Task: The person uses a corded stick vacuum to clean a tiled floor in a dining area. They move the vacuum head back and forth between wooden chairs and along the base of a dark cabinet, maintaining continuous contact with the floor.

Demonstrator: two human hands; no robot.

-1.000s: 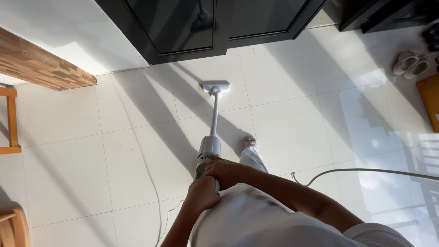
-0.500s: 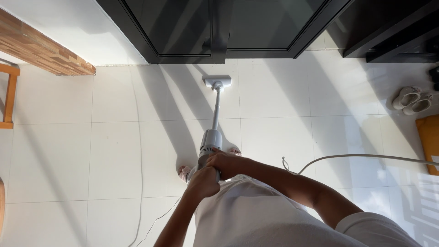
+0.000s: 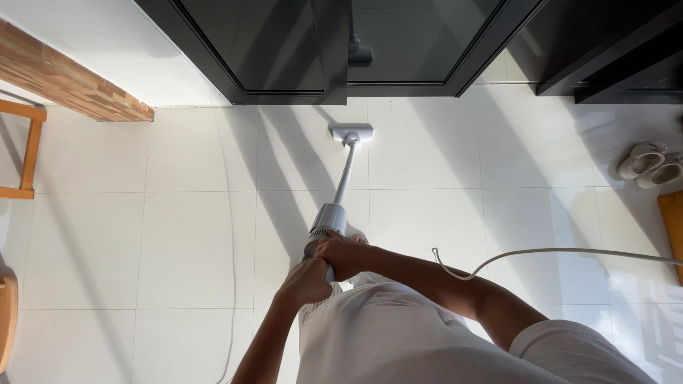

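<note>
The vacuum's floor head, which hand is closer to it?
Right. The right hand grips the vacuum higher up its body, towards the floor head; the left hand holds just behind it.

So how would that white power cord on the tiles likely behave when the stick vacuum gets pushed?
The white power cord looks floppy: it curves and kinks on the tile floor. It probably drags easily, since the tiles look glossy. Trailing beside the person, it might snag underfoot.

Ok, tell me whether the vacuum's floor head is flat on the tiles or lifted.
Flat, it seems: the floor head lies against the white tiles near the dark door frame, no gap showing beneath it.
</note>
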